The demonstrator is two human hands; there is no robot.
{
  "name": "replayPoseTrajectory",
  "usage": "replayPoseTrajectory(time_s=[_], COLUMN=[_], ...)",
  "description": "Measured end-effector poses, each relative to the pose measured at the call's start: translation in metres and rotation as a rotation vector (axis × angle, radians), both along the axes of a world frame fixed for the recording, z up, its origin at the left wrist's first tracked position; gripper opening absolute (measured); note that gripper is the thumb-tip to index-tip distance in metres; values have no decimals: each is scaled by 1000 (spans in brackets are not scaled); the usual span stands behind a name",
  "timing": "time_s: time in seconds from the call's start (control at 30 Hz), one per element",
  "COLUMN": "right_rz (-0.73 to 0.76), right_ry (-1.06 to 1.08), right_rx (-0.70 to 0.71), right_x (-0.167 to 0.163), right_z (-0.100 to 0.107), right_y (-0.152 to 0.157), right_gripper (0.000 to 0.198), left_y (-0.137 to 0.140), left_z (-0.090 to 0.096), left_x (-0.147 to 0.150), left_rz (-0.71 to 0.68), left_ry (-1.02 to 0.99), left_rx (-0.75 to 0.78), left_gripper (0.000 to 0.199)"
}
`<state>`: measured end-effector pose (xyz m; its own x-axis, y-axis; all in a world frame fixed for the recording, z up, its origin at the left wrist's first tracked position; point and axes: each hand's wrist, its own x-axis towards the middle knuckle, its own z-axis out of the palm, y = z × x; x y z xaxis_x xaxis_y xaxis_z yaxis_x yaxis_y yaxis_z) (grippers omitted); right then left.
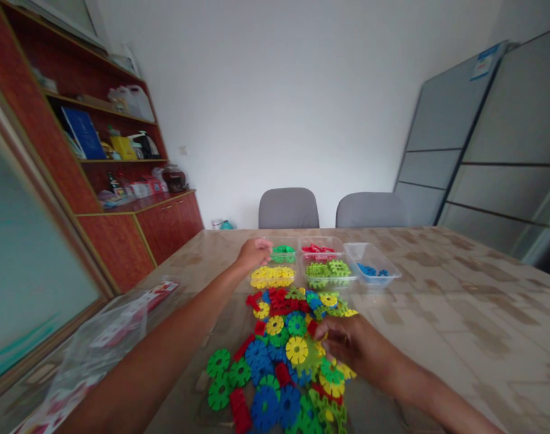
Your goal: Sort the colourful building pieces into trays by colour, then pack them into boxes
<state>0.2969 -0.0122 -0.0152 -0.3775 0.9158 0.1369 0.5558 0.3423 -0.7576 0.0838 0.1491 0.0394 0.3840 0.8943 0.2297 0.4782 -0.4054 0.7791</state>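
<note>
My left hand (pixel 255 252) is at the left side of a clear tub of green notched discs (pixel 284 253), its fingers curled; what they hold, if anything, I cannot make out. Over the right side of a mixed heap of plastic building pieces hangs my right hand (pixel 347 339), thumb and fingers drawn together. A red piece (pixel 311 328) lies by its fingertips, and whether something is pinched there is unclear. In the heap are yellow discs (pixel 297 349), blue discs (pixel 264 407), green discs (pixel 219 363) and red pieces (pixel 241 411).
Beyond the heap stand tubs of yellow discs (pixel 273 276), lime-green pieces (pixel 329 272), red pieces (pixel 318 248) and blue pieces (pixel 371 270). Clear plastic packaging (pixel 107 337) lies at the left. Two grey chairs (pixel 288 208) are behind the table (pixel 459 313).
</note>
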Motion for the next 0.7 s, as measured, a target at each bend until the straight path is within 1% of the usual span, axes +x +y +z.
replayPoseTrajectory(time_s=[0.1,0.23,0.3,0.37,0.43,0.5,0.6,0.7], right_rz=[29,61,52,40,27,26,51,79], right_ry=[-68,-169,-231,-313,-393,-442,-466,-459], right_rx=[17,18,10,23,54,78,90,105], right_x=[7,14,15,16,17,19,19,14], right_z=[2,1,-1,-3,-6,-9,-11,-7], right_y=[0,-1,-1,-1,-2,-2,-2,-3], right_gripper=[14,12,12,12,12,15,17,14], left_y=[-19,-59,-79,-92,-100,-104,-110,-116], left_z=[-12,-27,-33,-38,-41,-42,-43,-45], left_x=[-24,-67,-84,-94,-95,-90,-78,-68], left_rz=[-120,-262,-300,-349,-398,-422,-413,-447], left_ry=[122,267,398,530,611,638,602,523], left_rx=[-43,-85,-42,2,22,28,35,23], left_gripper=[29,20,32,46,54,56,50,40])
